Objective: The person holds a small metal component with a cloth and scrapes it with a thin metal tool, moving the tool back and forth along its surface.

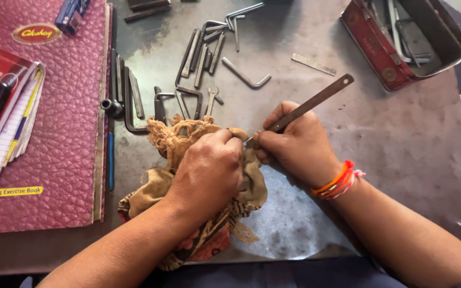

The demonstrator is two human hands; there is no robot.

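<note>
Left hand (209, 170) clamped on tan rag (188, 140); right hand (294, 144) grips flat metal file (316, 101). Hex keys (204, 53) beyond hands on desk (401, 149).

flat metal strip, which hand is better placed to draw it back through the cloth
The right hand. It already grips the flat metal strip, whose free end points up and away. The left hand is bunched over the cloth, pinching it around the strip's near end.
</note>
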